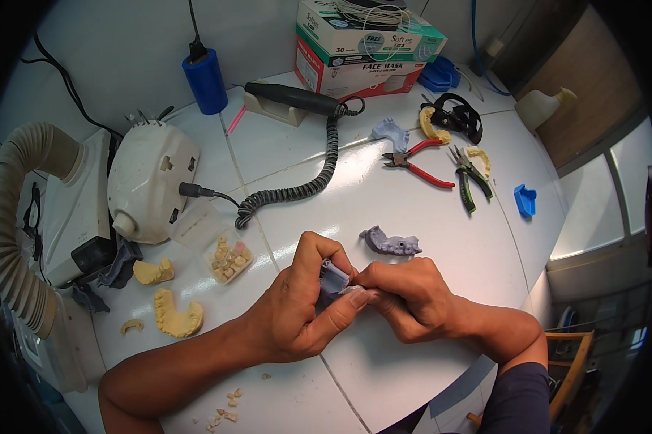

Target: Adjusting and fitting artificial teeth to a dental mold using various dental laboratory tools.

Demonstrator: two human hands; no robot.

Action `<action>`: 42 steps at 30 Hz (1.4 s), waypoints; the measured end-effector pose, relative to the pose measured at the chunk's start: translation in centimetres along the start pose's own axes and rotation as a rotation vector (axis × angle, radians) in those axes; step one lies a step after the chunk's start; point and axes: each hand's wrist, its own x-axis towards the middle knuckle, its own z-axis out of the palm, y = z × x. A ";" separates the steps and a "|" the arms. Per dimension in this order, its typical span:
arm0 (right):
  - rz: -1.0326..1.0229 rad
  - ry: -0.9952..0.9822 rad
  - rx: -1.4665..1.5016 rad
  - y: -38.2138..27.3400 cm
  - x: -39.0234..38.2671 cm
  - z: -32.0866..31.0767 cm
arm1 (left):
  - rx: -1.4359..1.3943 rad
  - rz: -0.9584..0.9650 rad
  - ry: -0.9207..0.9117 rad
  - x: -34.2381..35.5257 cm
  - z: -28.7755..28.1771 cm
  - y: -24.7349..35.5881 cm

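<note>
My left hand [301, 311] is wrapped round a grey-purple dental model [333, 278], held above the middle of the white table. My right hand [409, 300] is closed in a pinch at the model's right edge, its fingertips meeting the left thumb. A small whitish bit shows by the left thumb; what the right fingers grip is hidden. Just beyond the hands lies a second grey-purple dental model [391, 242], an arch with teeth. To the left, a clear plastic box [248, 273] holds several loose artificial teeth [230, 262].
Yellow plaster dental models [178, 315] lie at left, near a white control unit [152, 181] and a ribbed hose [11, 217]. A black handpiece [290, 95] rests on its stand. Red-handled cutters [420, 166] and green-black pliers [470, 181] lie far right. Tooth fragments [225, 416] are scattered in front.
</note>
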 end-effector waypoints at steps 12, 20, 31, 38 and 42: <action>0.000 -0.007 0.017 -0.1 0.1 -0.1 | 0.026 0.000 -0.001 0.0 -0.2 0.1; 0.012 -0.006 0.009 -0.1 0.0 -0.1 | 0.029 -0.010 -0.018 0.1 -0.2 0.3; 0.029 0.038 0.019 0.0 -0.1 0.4 | 0.021 -0.037 -0.032 0.0 -0.4 0.4; 0.012 0.063 0.041 0.2 0.0 0.4 | -0.057 -0.038 -0.010 0.2 -0.2 0.4; 0.016 0.033 0.030 0.0 0.2 0.3 | 0.011 0.022 0.006 0.0 -0.4 -0.3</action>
